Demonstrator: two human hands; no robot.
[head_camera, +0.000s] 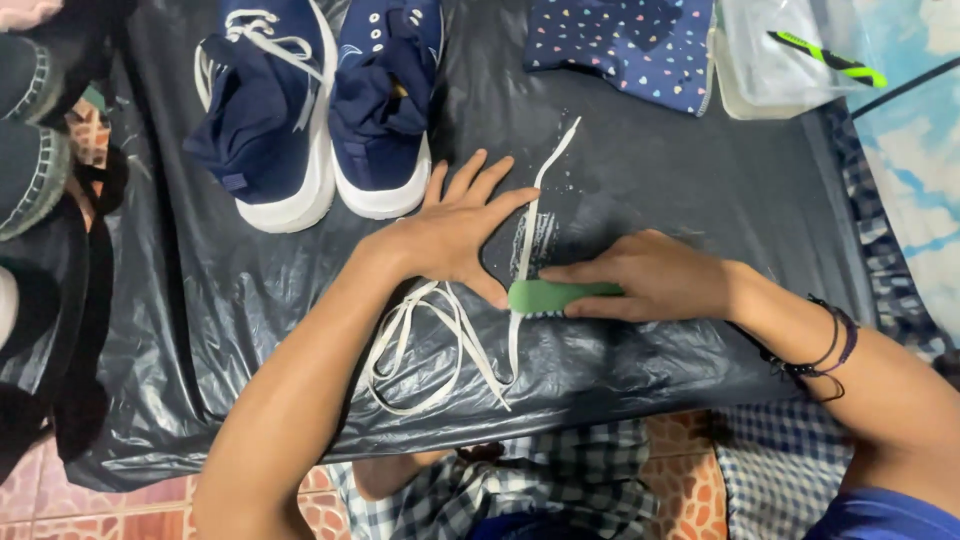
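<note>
Fingers of left hand (455, 232) splayed flat, pinning white shoelace (527, 235) to black plastic sheet (680, 170) over surface; right hand (650, 277) clenched round green brush (555, 296), bristles on lace just beside left thumb. Step judged: scrubbing lace, wet patch around it. Next stroke calls for lace kept taut. Navy sneakers (320, 100) above, laceless one nearer; clear tub (770, 60) far corner.

Bare black plastic sheet (680, 170) lies open right of the lace (525, 250); 2 navy shoes (320, 110) block the far left.
</note>
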